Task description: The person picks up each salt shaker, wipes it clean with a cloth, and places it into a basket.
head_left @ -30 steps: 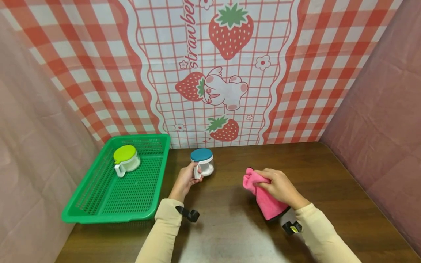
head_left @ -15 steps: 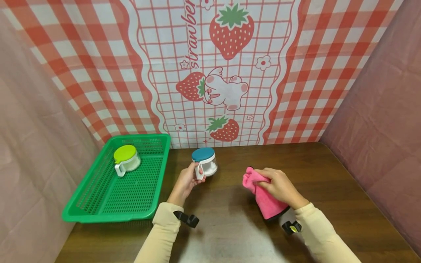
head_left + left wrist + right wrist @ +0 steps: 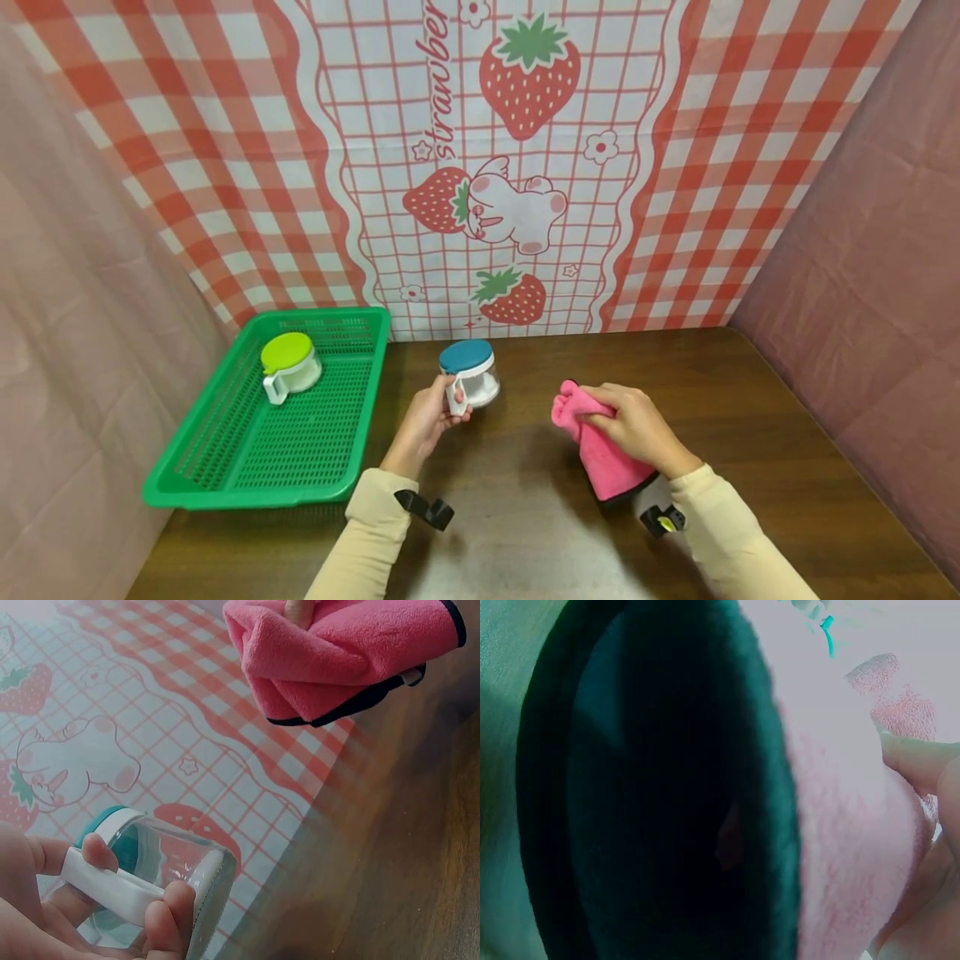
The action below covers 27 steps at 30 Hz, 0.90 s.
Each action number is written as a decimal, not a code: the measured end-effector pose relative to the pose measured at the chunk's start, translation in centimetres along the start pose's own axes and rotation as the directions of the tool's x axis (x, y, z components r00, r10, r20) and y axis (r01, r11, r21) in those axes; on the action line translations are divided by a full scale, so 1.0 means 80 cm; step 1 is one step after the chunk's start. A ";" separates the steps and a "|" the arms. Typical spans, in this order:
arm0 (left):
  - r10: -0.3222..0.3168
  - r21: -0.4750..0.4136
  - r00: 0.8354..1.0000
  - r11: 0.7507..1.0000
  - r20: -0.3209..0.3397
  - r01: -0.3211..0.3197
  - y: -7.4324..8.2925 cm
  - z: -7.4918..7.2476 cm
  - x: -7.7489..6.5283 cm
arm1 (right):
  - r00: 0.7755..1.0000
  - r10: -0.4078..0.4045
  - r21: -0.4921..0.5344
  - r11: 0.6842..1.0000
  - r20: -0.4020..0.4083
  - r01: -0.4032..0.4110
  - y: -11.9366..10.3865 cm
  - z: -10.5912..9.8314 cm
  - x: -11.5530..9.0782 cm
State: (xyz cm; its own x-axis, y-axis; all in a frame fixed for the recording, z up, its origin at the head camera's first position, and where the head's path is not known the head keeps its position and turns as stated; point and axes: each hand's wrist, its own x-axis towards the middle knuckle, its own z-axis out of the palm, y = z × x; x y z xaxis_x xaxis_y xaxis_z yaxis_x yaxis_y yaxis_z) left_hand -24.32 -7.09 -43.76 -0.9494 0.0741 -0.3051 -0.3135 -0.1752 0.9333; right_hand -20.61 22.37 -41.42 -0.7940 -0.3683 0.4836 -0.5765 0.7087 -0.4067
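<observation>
My left hand grips the white handle of a clear seasoning jar with a blue lid, fingers curled round the handle in the left wrist view. The jar is tilted there, and its base looks whitish. To the right, my right hand pinches a bunched pink cloth with dark edging, held apart from the jar. In the right wrist view the cloth hangs folded, its dark-edged opening filling much of the picture; some fingers are hidden behind it.
A green plastic basket stands at the left of the brown wooden table. Inside it, near the back left, sits a similar jar with a lime-green lid. A strawberry-patterned checked cloth hangs behind the table, with pink curtains at both sides.
My left hand has shifted the blue-lidded jar slightly to the right, and the jar leans a little more. My right hand and the pink cloth have stayed almost in place.
</observation>
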 end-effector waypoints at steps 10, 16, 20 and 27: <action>0.013 -0.003 1.000 1.000 0.010 -0.013 0.010 0.009 -0.012 | 0.999 -0.016 0.013 1.000 -0.043 0.017 -0.001 0.001 0.005; 0.022 -0.006 1.000 1.000 0.017 -0.022 0.013 0.013 -0.020 | 0.998 -0.028 0.020 0.999 -0.060 0.029 -0.005 0.002 0.007; 0.032 0.003 0.999 0.999 0.030 -0.032 0.013 0.015 -0.022 | 0.998 -0.032 0.043 0.998 -0.062 0.035 -0.008 0.001 0.008; 0.036 0.009 0.998 0.999 0.044 -0.037 0.012 0.019 -0.026 | 0.995 -0.042 0.052 0.998 -0.086 0.047 -0.010 0.002 0.010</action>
State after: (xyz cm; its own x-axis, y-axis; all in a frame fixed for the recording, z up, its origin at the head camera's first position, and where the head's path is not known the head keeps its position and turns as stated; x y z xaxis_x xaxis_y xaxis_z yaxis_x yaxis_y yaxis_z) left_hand -22.60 -5.95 -41.92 -0.9586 0.1105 -0.2623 -0.2782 -0.1686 0.9456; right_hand -20.84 21.41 -40.79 -0.7495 -0.3449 0.5650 -0.6223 0.6582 -0.4237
